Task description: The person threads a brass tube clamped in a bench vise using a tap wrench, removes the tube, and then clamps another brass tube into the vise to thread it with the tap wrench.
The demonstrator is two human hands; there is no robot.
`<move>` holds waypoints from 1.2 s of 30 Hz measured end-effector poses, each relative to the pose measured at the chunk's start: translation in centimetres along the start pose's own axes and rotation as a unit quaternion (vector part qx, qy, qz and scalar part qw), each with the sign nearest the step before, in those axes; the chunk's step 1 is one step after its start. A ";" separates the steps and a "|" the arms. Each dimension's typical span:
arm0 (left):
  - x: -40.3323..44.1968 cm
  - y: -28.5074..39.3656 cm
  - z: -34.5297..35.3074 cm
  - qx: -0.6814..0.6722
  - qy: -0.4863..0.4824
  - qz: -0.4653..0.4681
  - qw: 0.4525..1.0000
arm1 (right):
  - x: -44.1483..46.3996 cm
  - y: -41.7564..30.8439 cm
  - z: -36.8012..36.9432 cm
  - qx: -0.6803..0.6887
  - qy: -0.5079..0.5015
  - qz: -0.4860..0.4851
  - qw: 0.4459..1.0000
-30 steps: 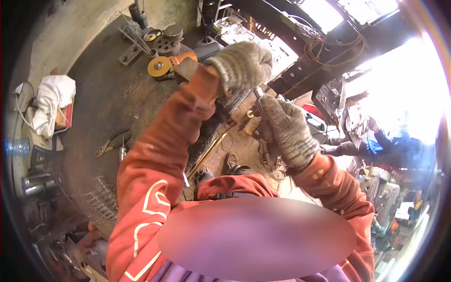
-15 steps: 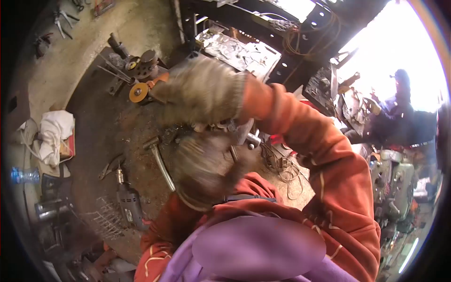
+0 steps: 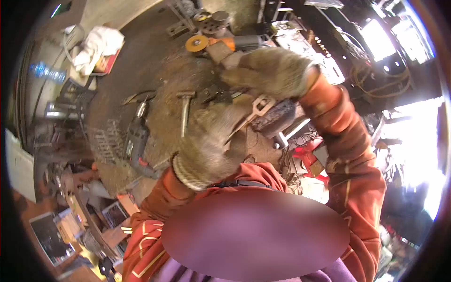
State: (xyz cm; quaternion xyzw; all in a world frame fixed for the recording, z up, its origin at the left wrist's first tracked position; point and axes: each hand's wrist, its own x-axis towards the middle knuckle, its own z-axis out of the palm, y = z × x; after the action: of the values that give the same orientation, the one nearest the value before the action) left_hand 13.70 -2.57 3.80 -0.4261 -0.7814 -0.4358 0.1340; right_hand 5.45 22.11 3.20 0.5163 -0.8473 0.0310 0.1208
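Note:
My left hand (image 3: pixel 204 148), in a worn, dusty work glove, is closed low in front of my body. From its fingers a flat metal piece with a slotted end (image 3: pixel 263 105) points up and right. My right hand (image 3: pixel 277 73), gloved too, is above and right of it, blurred by motion. At its fingertips is a tan squared shape (image 3: pixel 219 50); I cannot tell whether it is held. Just beyond lies an angle grinder (image 3: pixel 246 42) with an orange disc (image 3: pixel 197 43). A hammer (image 3: pixel 185 110) lies left of my hands.
A power drill (image 3: pixel 136 141) lies on the dark round worktop (image 3: pixel 141 70) at left, beside a wire grid (image 3: pixel 105 141). A white cloth (image 3: pixel 100 47) and a plastic bottle (image 3: pixel 47 72) are at far left. A rounded dark metal piece (image 3: pixel 277 117) is right of my hands.
My view has swung, so the worktop sits further up. The right hand now shows right of the grinder disc. The slotted metal piece has come into sight by my left hand.

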 end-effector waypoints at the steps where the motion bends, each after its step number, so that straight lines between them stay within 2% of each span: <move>1: -0.4 0.6 0.7 0.013 0.005 -0.073 0.997 | 0.0 2.8 1.5 0.021 0.099 -0.138 0.985; 2: -0.9 1.2 1.5 0.026 0.008 -0.145 0.989 | -0.2 3.0 1.7 0.030 0.102 -0.152 0.983; 3: -0.8 1.9 2.1 0.021 0.036 -0.130 0.991 | -0.4 3.2 1.3 0.183 0.046 -0.066 0.980; 4: -0.4 1.8 2.6 0.013 0.030 -0.153 0.988 | -0.7 3.3 0.7 0.328 -0.019 0.024 0.944; 5: 0.1 1.4 2.7 0.002 0.023 -0.175 0.984 | -0.9 3.3 0.0 0.459 -0.087 0.116 0.877; 6: 0.2 1.2 2.6 0.003 0.028 -0.181 0.983 | -0.8 3.3 -0.7 0.570 -0.153 0.209 0.779; 7: 0.3 0.9 2.4 -0.001 0.011 -0.205 0.979 | -0.6 3.2 -1.6 0.571 -0.158 0.207 0.779; 9: 0.4 -0.3 2.1 -0.008 -0.006 -0.231 0.973 | -0.6 2.4 -2.6 0.605 -0.180 0.231 0.740; 11: 0.0 -2.1 1.8 0.011 -0.012 -0.190 0.982 | -1.2 1.1 -2.6 0.654 -0.161 0.261 0.692; 13: -0.2 -3.3 1.9 0.010 -0.010 -0.156 0.988 | -1.3 0.5 -2.9 0.645 -0.202 0.345 0.651; 15: 0.6 -3.9 1.5 -0.015 -0.011 -0.130 0.991 | -1.5 -0.2 -2.6 0.656 -0.185 0.341 0.647; 16: 1.0 -4.2 1.0 -0.033 -0.045 -0.153 0.987 | -1.0 -0.8 -2.5 0.503 -0.114 0.195 0.834; 19: 2.1 -6.1 1.0 -0.099 -0.032 -0.111 0.988 | -2.4 -2.9 -2.4 0.569 -0.079 0.317 0.754; 20: 2.8 -6.4 0.4 -0.064 -0.093 -0.152 0.982 | -1.7 -3.3 -2.2 0.342 -0.079 0.171 0.921; 22: 3.9 -8.0 0.3 -0.082 -0.104 -0.142 0.981 | -1.7 -4.1 -2.1 0.112 -0.073 0.039 0.990; 23: 4.5 -8.5 0.4 -0.095 -0.115 -0.137 0.979 | -1.7 -4.5 -2.1 -0.005 -0.048 -0.021 0.999; 24: 5.1 -8.7 0.5 -0.082 -0.108 -0.121 0.983 | -1.7 -6.2 -2.5 0.176 -0.020 0.167 0.970; 25: 5.8 -9.5 0.9 -0.090 -0.110 -0.112 0.983 | -1.6 -7.8 -2.9 0.344 0.016 0.342 0.874; 27: 7.2 -11.6 2.1 -0.090 -0.123 -0.053 0.987 | -1.4 -9.5 -2.2 0.482 0.059 0.499 0.718; 28: 8.7 -11.3 1.7 -0.063 -0.176 -0.070 0.980 | -1.5 -10.1 -1.3 0.442 0.101 0.492 0.744; 31: 12.4 -11.4 1.9 -0.042 -0.282 -0.054 0.957 | -0.3 -11.2 -2.4 0.281 -0.074 0.545 0.786; 32: 13.3 -11.8 3.0 -0.045 -0.288 -0.046 0.956 | 1.3 -12.8 -2.0 0.383 0.091 0.645 0.655; 33: 14.2 -12.5 4.4 -0.087 -0.319 -0.032 0.943 | 2.6 -14.0 -1.7 0.460 0.253 0.701 0.483; 34: 14.8 -12.7 5.4 -0.126 -0.349 -0.018 0.928 | 3.8 -14.4 -3.0 0.441 0.221 0.738 0.460; 36: 15.4 -12.9 6.2 -0.151 -0.353 0.018 0.923 | 4.0 -15.0 -1.6 0.433 0.253 0.738 0.452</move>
State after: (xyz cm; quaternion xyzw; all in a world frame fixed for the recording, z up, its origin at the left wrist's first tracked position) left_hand -4.65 7.51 1.75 -0.5815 -0.6953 -0.3672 -0.2086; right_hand 17.22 11.97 4.63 -0.3471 -0.7204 0.6000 0.0224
